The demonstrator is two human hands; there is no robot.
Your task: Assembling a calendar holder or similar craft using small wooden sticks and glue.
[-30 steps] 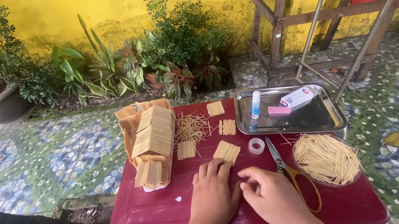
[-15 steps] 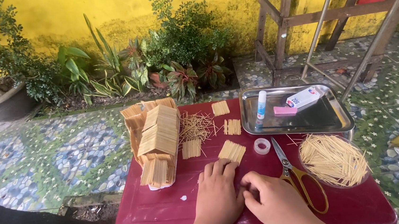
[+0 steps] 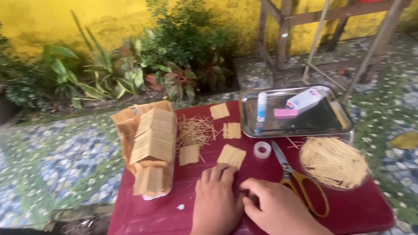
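Both hands flat on red table [image 3: 143, 227]: left hand [image 3: 218, 201] fingers touching stick panel [image 3: 231, 155], right hand [image 3: 271, 209] loosely curled beside it, grip contents untellable, scissors [image 3: 298, 180] just right.

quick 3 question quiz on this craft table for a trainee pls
1. True or false: the scissors lie inside the metal tray.
2. Which lies nearest the left hand? A) the stick panel B) the tape roll C) the bowl of sticks
3. What stands at the left of the red table?

Key
1. False: they lie on the table, beside the right hand.
2. A
3. A small house of sticks.
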